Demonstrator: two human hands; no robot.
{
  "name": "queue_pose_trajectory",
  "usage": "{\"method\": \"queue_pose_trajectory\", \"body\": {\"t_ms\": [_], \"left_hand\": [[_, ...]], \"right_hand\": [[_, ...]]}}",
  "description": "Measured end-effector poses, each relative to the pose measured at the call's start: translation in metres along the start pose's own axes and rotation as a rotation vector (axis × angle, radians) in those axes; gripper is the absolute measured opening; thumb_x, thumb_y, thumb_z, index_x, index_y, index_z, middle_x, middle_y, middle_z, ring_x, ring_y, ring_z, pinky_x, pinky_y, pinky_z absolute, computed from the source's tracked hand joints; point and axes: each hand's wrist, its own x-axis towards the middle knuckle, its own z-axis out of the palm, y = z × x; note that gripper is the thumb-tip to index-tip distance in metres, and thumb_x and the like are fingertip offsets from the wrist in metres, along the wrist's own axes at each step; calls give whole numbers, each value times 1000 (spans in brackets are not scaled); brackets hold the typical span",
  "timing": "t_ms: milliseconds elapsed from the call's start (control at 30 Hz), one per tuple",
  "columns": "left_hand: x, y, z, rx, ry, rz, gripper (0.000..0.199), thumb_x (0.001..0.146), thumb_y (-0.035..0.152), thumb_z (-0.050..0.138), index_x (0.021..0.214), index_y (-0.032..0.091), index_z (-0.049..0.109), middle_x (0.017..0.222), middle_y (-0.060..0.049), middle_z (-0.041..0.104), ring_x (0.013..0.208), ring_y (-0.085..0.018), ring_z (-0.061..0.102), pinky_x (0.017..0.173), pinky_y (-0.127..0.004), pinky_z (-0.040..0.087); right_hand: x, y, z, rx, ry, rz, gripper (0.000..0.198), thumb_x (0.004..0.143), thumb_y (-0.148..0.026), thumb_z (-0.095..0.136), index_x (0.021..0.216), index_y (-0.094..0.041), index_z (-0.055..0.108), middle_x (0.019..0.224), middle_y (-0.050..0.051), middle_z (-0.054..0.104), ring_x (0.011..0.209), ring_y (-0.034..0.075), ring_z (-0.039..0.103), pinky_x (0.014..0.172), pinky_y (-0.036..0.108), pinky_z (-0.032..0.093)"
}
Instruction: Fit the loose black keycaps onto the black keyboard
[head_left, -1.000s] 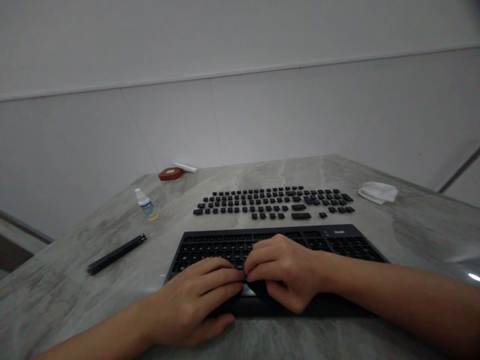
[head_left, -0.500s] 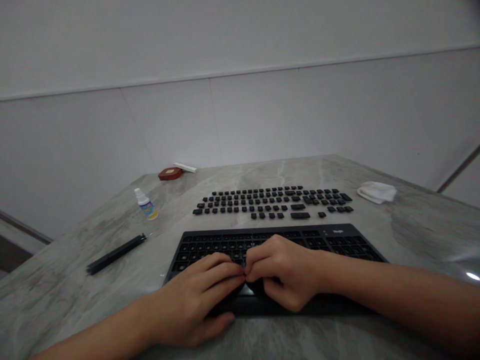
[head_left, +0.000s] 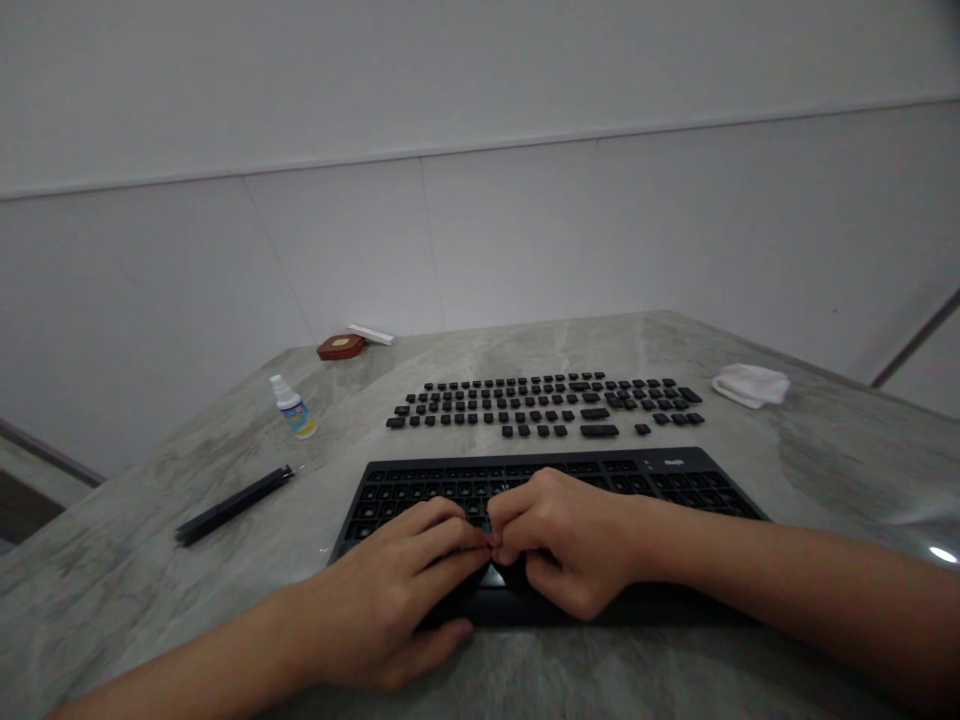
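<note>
A black keyboard (head_left: 637,484), its keycaps off across the rows I can see, lies on the table in front of me. My left hand (head_left: 409,590) rests over its front left part, fingers stretched out and thumb apart. Its fingertips meet those of my right hand (head_left: 559,540) near the keyboard's front middle. The right fingers are curled in a pinch; whatever they hold, if anything, is hidden behind the fingertips. Behind the keyboard, several loose black keycaps (head_left: 595,413) are laid out in rows, among them a long bar-shaped keycap (head_left: 599,431).
To the left stand a small white-capped bottle (head_left: 295,410) and, nearer, a slim black tool (head_left: 235,505) with a thin metal tip. A reddish-brown case (head_left: 340,347) and a white strip (head_left: 371,334) lie by the wall (head_left: 510,240). At right is a white cloth (head_left: 750,385).
Both hands stay at the same spot on the keyboard; the right fingers have shifted very slightly left. The view has moved a little. Nothing else visibly differs.
</note>
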Motion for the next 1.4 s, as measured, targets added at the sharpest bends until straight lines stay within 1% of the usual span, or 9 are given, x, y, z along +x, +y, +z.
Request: {"method": "queue_pose_trajectory", "body": {"t_ms": [300,433,500,633,767,933,1100,1267,1400], "left_hand": [[4,1,-4,-43,-42,-16,43,83,11,60,126,11,60,114,-13,65,110,-29,58,99,-45,57],[-1,-4,3,-25,-39,-5,43,87,17,63,129,13,56,120,-14,64,118,-29,57,104,-44,54],[-7,-7,9,45,-42,-65,58,91,27,64,143,14,43,139,-18,56,133,-34,49,111,-52,49],[-15,-11,17,179,-93,-324,84,100,44,54,162,20,4,166,-20,22,152,-41,23,117,-66,34],[-14,-14,17,174,-209,-425,81,102,55,45,163,25,0,169,-15,11,155,-39,13,121,-65,26],[-11,-16,13,169,-305,-444,80,103,61,38,163,25,-1,169,-12,3,156,-37,4,122,-65,20],[-10,-14,9,144,-355,-414,82,103,62,37,161,28,-11,168,-11,-4,155,-39,1,121,-68,16],[-8,-11,2,80,-426,-297,92,100,64,44,159,28,-16,168,-11,-2,155,-40,3,121,-70,11],[-6,-12,-1,38,-434,-260,87,100,61,46,162,28,-6,169,-9,1,155,-39,5,121,-70,9]], "right_hand": [[0,-4,-2,-73,-108,35,34,57,-8,49,82,-15,72,76,2,66,63,14,59,54,24,45],[-6,5,7,-73,-3,-46,35,61,-10,48,86,-15,71,78,2,68,62,14,60,52,25,44],[-8,10,11,-103,102,-112,31,65,-9,46,84,-15,70,76,2,68,60,14,59,50,25,43],[-9,13,12,-200,261,-178,22,70,-7,44,72,-16,64,68,1,63,52,12,52,46,25,38],[-9,9,9,-213,313,-179,29,71,-8,45,88,-14,68,77,4,66,56,13,54,46,26,37],[-10,10,11,-184,126,-165,37,69,-12,45,94,-15,72,72,2,62,56,14,53,44,28,31],[-9,17,12,-177,165,-33,32,73,-9,47,90,-14,74,72,3,64,57,14,54,49,27,36],[-8,32,10,-223,301,305,27,76,-7,52,86,-14,75,76,6,69,65,17,62,62,28,47],[-9,48,2,-315,387,511,26,79,-6,54,90,-13,76,88,9,73,81,22,66,78,35,52]]}}
